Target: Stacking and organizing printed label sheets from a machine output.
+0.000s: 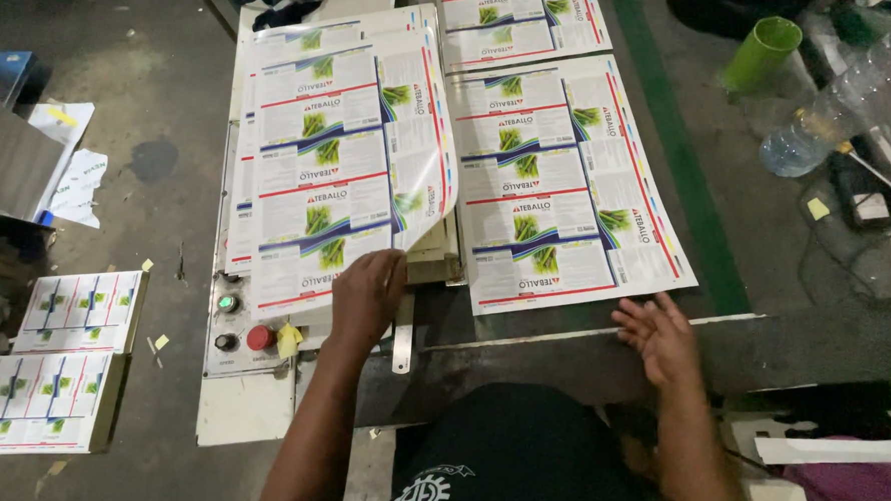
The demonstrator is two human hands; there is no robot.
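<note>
A glossy printed sheet (344, 166), white with green plant pictures and red and blue bands, lies on top of a stack on the left half of the work table (258, 413). Its right edge curls upward and over, lifted clear of the sheets below. The left hand (366, 295) presses down on the near edge of this sheet, fingers bent over the paper at the lifted corner; whether it pinches the sheet or only pins it is hard to tell from this angle.

Just to the right, a second stack of the same printed sheets (564, 181) lies flat. The right hand (659, 335) hovers at its near right corner, fingers spread wide and holding nothing, over the table's front bar (562, 336).

On the panel left of the hands sit a green button (227, 302), a red button (259, 338) and a black knob (225, 342). Two smaller piles of cut printed cards (60, 364) rest on the floor at the far left. At the upper right stand a green cup (763, 52) and a clear plastic bottle (821, 127).
</note>
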